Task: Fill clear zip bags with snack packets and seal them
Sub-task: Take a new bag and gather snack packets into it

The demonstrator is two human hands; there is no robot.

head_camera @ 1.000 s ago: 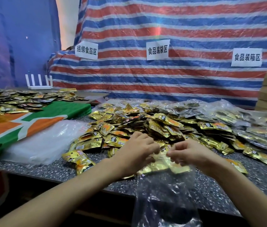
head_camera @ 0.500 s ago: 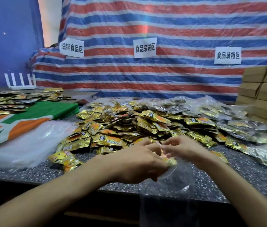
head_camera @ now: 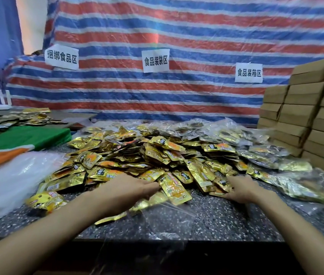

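gold packets (head_camera: pixel 157 155) pinched in right grip (head_camera: pixel 240 190), left grip (head_camera: pixel 125 192) clamps clear bag (head_camera: pixel 167 219)

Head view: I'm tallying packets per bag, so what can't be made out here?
1. Head view: how many packets are in the clear zip bag; the left hand covers its mouth.
2. Head view: fingertips of the right hand, buried among gold snack packets.
3. Head view: the cardboard box stack, cut off by the right edge.
4. Head view: the packets' print, too small and blurred.
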